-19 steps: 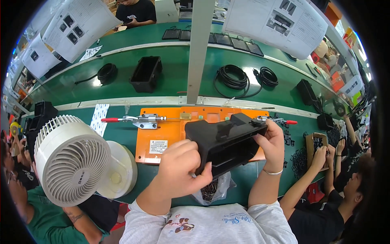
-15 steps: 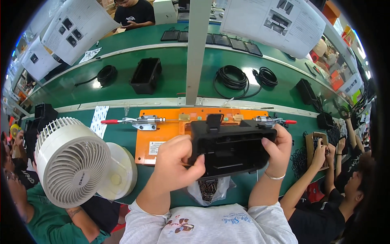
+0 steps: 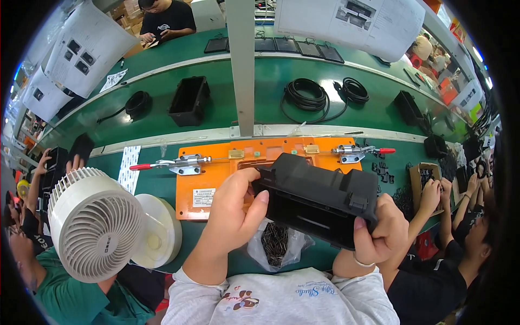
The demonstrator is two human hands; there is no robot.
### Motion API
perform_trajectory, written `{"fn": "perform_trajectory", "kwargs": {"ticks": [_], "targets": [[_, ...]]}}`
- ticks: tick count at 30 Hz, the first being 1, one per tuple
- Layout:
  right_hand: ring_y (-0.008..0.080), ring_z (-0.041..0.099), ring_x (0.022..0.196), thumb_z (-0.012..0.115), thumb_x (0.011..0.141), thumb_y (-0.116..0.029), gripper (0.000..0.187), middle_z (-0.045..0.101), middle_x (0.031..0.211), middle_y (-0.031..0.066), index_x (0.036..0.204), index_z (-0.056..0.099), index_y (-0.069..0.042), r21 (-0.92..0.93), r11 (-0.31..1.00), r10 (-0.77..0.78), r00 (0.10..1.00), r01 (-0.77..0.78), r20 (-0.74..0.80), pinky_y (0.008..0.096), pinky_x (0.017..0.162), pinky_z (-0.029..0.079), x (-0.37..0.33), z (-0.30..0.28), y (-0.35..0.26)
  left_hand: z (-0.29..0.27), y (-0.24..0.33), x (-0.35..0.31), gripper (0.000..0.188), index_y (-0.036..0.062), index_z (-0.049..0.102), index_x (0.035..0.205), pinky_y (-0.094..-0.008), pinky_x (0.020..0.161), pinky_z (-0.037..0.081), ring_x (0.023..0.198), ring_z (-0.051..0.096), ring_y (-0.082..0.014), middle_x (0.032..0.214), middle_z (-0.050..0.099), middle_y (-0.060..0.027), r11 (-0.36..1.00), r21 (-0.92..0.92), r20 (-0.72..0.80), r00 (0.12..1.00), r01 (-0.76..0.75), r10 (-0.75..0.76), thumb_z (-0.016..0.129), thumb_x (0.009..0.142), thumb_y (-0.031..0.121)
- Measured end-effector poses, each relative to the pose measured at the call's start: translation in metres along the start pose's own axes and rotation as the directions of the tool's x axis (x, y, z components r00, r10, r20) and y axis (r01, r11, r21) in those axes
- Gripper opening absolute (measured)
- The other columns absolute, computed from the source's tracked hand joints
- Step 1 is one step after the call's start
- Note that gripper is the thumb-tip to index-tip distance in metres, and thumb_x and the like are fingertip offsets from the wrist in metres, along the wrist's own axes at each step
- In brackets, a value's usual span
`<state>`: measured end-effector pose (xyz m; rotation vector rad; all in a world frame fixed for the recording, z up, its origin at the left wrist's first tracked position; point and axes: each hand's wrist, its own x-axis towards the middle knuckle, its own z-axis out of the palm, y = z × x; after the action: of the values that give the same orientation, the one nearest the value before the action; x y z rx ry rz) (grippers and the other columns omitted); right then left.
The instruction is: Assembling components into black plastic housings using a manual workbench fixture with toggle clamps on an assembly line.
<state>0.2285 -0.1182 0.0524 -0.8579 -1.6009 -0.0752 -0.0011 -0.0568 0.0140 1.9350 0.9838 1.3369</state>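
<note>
Through the head view I have the black box (image 3: 330, 187) held out in front of the torso, one bare hand at each end, so it lies directly between my two grips. The left hand (image 3: 233, 208) is clamped on its left end, thumb on the near rim and fingers bent round behind; the right hand (image 3: 383, 230) is clamped on the other end, thumb against the lower edge, fingers curled about the corner. The box's long axis runs from one hand to the other, but not level across the picture: it slants, left end higher and farther off, right end lower and closer to the body. Its hollow side faces back toward me and its solid side faces away. Beyond it lies the orange plate (image 3: 222, 179), whose near right part the box hides; I can't tell how much height separates them. Of the two hands, the left is nearer that plate, overlapping its edge in my view, while the right sits clear of it. The right toggle clamp (image 3: 351, 155) is just past the box's far side, and the bag of screws (image 3: 274, 244) lies on the near side.
</note>
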Motion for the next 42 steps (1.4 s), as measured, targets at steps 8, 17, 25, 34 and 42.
{"fn": "perform_trajectory", "kwargs": {"ticks": [8,17,25,34,42], "targets": [[0.019,0.032,0.041,0.059,0.051,0.009,0.033,0.037,0.051,0.0026,0.06,0.034,-0.009,0.085,0.988,-0.132,0.989,0.127,0.06,0.0308,0.044,0.028,0.003,-0.007,0.006,-0.004,0.012,-0.003,0.014,-0.0031,0.055,0.091,-0.0285,0.064,0.045,0.067,0.058,-0.0215,0.077,0.06,-0.0127,0.981,0.168,-0.024,0.994,-0.101,0.106,0.06,0.079,0.003],[0.0175,0.032,0.04,0.06,0.055,0.007,0.031,0.037,0.05,0.0019,0.06,0.034,-0.009,0.128,0.982,-0.139,0.99,0.138,0.002,0.0304,0.044,0.027,0.002,0.001,0.012,-0.008,0.018,-0.003,0.021,-0.0017,0.053,0.081,-0.0343,0.054,0.042,0.061,0.054,-0.0283,0.071,0.056,-0.0134,0.963,0.22,-0.057,0.983,-0.157,0.174,0.071,0.073,0.005],[0.0167,0.032,0.039,0.061,0.054,0.006,0.029,0.038,0.05,0.0024,0.061,0.036,-0.007,0.087,0.975,-0.208,0.978,0.205,0.031,0.0299,0.043,0.027,0.0,-0.004,0.012,-0.009,0.022,-0.002,0.021,-0.0015,0.053,0.08,-0.0334,0.054,0.043,0.061,0.054,-0.0281,0.071,0.055,-0.013,0.957,0.23,-0.045,0.98,-0.177,0.192,0.071,0.072,0.006],[0.0141,0.038,0.043,0.069,0.054,0.001,0.03,0.042,0.054,-0.001,0.061,0.042,-0.009,0.111,0.866,-0.494,0.868,0.487,0.049,0.0283,0.046,0.029,-0.008,-0.009,0.005,-0.012,0.019,-0.008,0.023,-0.0028,0.055,0.086,-0.0349,0.058,0.046,0.065,0.057,-0.0294,0.076,0.059,-0.0143,0.983,0.141,-0.014,0.992,-0.121,0.124,0.068,0.069,0.005],[0.0128,0.047,0.042,0.065,0.071,-0.003,0.034,0.046,0.051,-0.0011,0.063,0.034,-0.013,0.159,0.845,-0.533,0.823,0.51,0.197,0.0303,0.044,0.035,-0.009,-0.022,-0.007,-0.014,0.024,-0.008,0.032,-0.0037,0.056,0.097,-0.0347,0.069,0.051,0.075,0.063,-0.0308,0.089,0.064,-0.0169,0.982,0.132,0.003,0.99,-0.137,0.138,0.068,0.069,0.006]]}}
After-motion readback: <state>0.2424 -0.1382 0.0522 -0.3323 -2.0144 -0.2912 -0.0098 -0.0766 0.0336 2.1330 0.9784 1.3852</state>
